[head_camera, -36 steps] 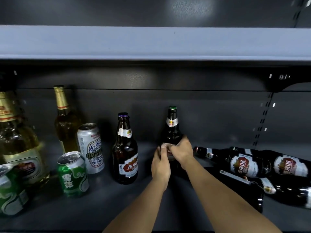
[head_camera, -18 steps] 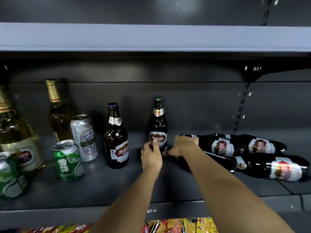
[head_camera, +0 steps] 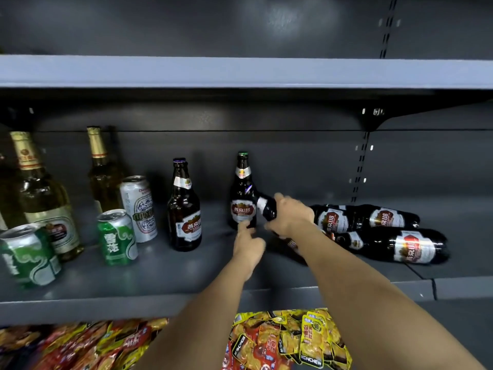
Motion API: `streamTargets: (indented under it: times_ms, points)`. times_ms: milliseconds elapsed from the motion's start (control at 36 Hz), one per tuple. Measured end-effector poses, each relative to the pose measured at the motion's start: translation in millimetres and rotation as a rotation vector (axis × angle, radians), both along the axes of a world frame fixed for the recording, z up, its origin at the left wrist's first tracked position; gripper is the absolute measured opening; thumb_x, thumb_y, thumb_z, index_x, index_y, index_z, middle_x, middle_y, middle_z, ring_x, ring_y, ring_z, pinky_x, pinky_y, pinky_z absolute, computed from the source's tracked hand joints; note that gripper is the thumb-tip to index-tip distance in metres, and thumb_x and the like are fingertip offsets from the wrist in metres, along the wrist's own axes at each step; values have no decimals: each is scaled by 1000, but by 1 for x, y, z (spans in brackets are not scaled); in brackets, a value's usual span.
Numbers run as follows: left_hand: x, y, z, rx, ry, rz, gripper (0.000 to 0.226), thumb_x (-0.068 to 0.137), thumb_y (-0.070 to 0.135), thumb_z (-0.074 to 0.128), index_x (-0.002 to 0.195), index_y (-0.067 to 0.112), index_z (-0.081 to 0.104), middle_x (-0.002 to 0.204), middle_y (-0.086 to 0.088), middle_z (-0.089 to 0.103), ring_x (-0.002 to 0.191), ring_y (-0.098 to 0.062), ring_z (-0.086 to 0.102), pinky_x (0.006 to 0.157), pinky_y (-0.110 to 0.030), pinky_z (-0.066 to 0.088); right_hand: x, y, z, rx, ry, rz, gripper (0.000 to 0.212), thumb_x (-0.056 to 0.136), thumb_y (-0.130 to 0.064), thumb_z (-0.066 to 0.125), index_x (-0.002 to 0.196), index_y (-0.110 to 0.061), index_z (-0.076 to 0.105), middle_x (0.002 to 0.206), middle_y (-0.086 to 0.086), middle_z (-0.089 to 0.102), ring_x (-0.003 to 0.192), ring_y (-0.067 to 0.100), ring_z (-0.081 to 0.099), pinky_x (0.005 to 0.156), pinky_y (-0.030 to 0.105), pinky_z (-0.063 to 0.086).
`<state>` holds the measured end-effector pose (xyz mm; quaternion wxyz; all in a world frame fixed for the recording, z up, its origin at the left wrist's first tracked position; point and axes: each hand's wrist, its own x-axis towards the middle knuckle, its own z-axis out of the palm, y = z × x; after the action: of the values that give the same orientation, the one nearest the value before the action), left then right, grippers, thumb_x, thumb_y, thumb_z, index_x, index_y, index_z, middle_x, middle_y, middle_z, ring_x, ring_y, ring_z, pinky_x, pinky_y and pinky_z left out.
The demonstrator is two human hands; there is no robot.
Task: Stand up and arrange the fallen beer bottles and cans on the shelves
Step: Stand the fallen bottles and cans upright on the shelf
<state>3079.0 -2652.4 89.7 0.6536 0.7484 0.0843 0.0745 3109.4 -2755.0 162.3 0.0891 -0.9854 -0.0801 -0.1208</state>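
At the left edge of the frame two tall pale bottles (head_camera: pixel 44 198) stand upright on the shelf (head_camera: pixel 160 279), with three cans near them: one green can (head_camera: pixel 28 253) at the far left, one green can (head_camera: pixel 117 236) more to the centre, and a white can (head_camera: pixel 138 208) behind it. All of these are standing. Next to the right, two brown bottles are upright: one with a purple cap (head_camera: pixel 184 206), and one with a green cap (head_camera: pixel 242 193) in the centre.

So I judge that more than half of the work is done. At centre right, three dark bottles (head_camera: pixel 373 231) lie on their sides, close together, and one more is being lifted.

The left hand (head_camera: pixel 246 243) is loosely curled just in front of the green-cap bottle; its fingertip seems to touch the base, but it holds nothing. The right hand (head_camera: pixel 289 216) is wrapped around a tilted bottle (head_camera: pixel 266 206), whose neck points up-left, almost touching the standing one.
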Motion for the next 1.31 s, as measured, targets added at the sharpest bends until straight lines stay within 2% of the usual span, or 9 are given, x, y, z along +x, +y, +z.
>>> streamTargets:
  times_ms: [111,250,444,639,778,889,1028,1167,1306]
  points:
    - [-3,1,5,-49,-7,-114,86,75,8,69,147,30,28,130,6,54,118,-13,51,97,-26,41,-3,7,14,442,-37,20,54,81,-44,73,110,-16,36,107,1,53,103,26,58,72,36,45]
    - [5,12,4,42,-36,50,101,61,39,84,145,37,28,133,7,54,123,-17,51,104,-41,45,-8,36,3,795,-53,28,53,78,-41,76,103,-16,37,109,3,59,104,27,60,85,43,50]
    - [12,42,3,195,-106,176,75,76,29,77,139,25,37,118,2,62,102,-17,61,81,-31,52,-1,73,-7,730,-35,140,54,79,-39,76,112,-16,40,116,2,59,107,24,59,84,41,50]
    - [24,53,-4,158,-131,201,79,75,29,79,142,29,36,120,7,61,106,-13,61,92,-38,53,16,83,-9,728,-5,207,55,80,-39,75,116,-14,42,118,4,58,107,23,58,88,42,50]
    - [28,50,-13,155,-154,239,85,71,29,81,141,30,34,126,5,56,117,-19,56,95,-45,51,17,74,-9,712,26,228,50,93,-59,46,121,-18,45,125,2,56,110,22,57,90,43,48]
    - [17,33,-10,293,-226,496,85,74,24,81,144,14,35,138,-11,44,128,-32,40,100,-44,38,13,54,-12,646,-15,185,55,97,-60,30,133,-20,43,133,3,53,116,22,54,89,39,45]
    - [-2,-4,-2,467,-384,787,63,72,22,77,127,7,51,120,-19,53,113,-41,49,97,-51,37,10,-7,-20,484,-76,70,56,100,-56,29,137,-17,42,136,6,53,123,26,50,96,41,43]
    - [-9,-61,-4,515,-453,726,53,77,16,72,126,9,52,119,-17,53,114,-36,46,99,-48,34,3,-92,-26,245,-86,-48,59,96,-61,33,133,-16,44,135,8,52,127,29,43,100,43,35]
    - [-9,-129,-9,551,-244,398,40,92,27,59,129,14,50,129,-11,50,121,-31,44,96,-42,37,-1,-175,-26,-63,2,-82,81,87,-73,38,147,-19,28,149,5,38,138,28,31,111,46,22]
